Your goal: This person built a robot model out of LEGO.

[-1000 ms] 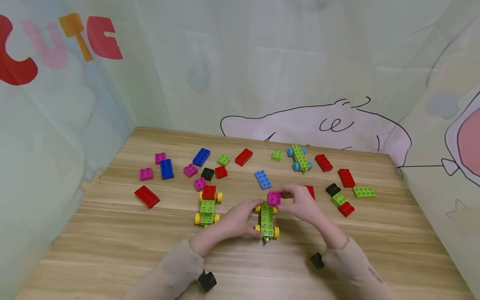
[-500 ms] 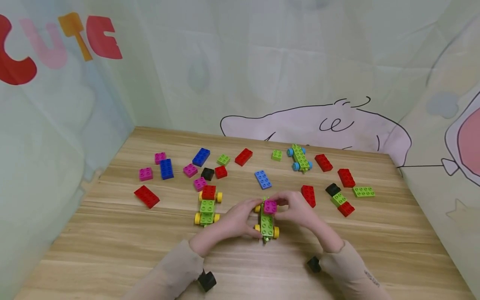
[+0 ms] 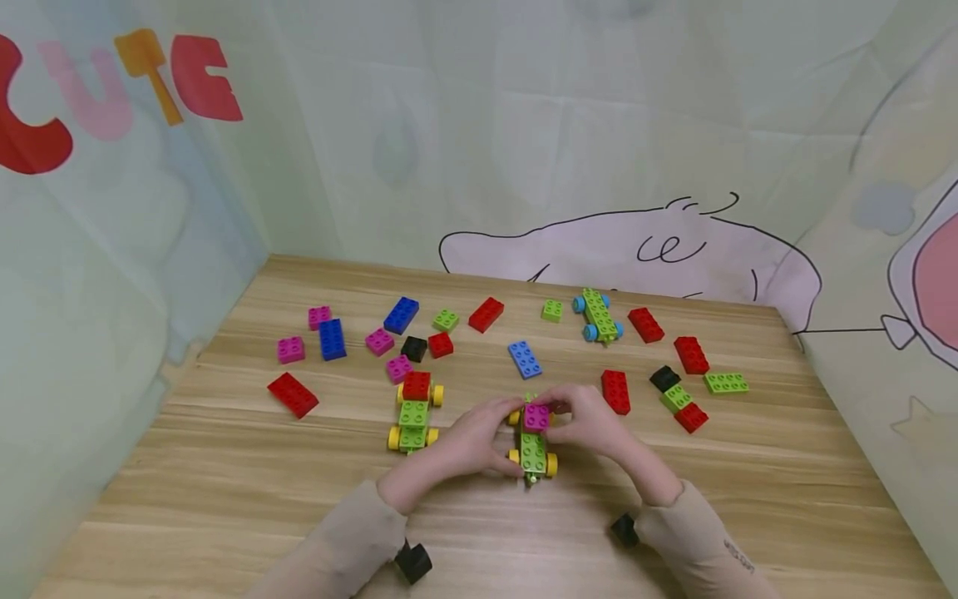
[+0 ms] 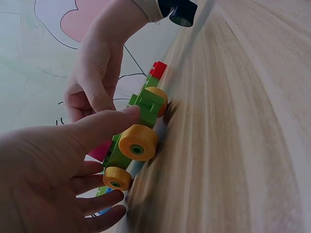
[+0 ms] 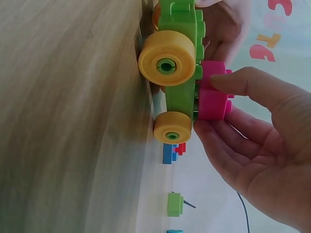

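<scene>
A green toy car base (image 3: 534, 456) with yellow wheels stands on the table. My left hand (image 3: 473, 441) holds it from the left side, thumb by the near end and fingers by the far wheel; in the left wrist view the thumb (image 4: 109, 124) touches the green base. Between thumb and fingers my right hand (image 3: 587, 418) pinches a pink brick (image 5: 212, 94). The brick sits over the base's studs towards the far end, meeting them in the right wrist view; whether it is fully pressed down I cannot tell.
Left of my left hand stands another yellow-wheeled car (image 3: 414, 414) with green and red bricks. A blue-wheeled base (image 3: 598, 316) is at the back. Loose bricks lie around, among them a light-blue one (image 3: 525, 359) and a red one (image 3: 615, 392). A fabric backdrop (image 3: 359, 166) borders the table.
My right hand has moved the pink brick leftward and nearer, down onto the base's studs, uncovering the red brick behind it. The left hand has stayed at the base.
</scene>
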`<state>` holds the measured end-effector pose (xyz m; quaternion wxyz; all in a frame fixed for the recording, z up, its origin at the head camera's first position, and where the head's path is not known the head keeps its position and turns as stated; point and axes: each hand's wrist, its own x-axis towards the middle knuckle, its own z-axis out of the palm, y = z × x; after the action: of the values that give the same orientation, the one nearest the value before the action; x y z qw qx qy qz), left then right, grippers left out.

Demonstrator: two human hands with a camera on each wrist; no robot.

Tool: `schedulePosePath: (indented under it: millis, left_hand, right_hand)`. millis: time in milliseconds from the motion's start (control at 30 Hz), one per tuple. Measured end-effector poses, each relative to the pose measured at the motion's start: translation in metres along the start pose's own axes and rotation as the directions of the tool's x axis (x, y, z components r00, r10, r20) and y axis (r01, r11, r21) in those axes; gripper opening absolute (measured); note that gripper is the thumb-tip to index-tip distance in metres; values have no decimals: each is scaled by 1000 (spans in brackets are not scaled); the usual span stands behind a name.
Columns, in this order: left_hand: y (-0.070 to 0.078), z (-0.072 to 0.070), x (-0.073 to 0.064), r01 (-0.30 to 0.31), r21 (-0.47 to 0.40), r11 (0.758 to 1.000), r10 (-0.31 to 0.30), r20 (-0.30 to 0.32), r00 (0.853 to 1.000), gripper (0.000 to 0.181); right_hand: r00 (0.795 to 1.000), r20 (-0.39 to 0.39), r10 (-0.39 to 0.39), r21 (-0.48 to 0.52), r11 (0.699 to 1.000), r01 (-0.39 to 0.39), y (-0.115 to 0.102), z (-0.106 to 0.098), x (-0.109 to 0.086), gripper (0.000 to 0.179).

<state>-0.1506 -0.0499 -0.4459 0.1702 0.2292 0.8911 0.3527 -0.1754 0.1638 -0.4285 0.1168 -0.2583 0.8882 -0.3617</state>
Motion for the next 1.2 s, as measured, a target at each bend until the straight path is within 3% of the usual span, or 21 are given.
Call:
schedulePosePath:
  millis: [533, 1200]
  left_hand:
    - [1, -1, -1, 4, 0, 1000, -4, 6, 1000, 95]
    - [-1, 0, 0, -1, -17, 1000, 1, 3, 1000, 96]
  right_hand:
    - [1000, 15, -12, -28, 1000, 13, -2, -2, -1, 39]
    - [1000, 8, -17, -17, 1000, 17, -4, -4, 4, 27]
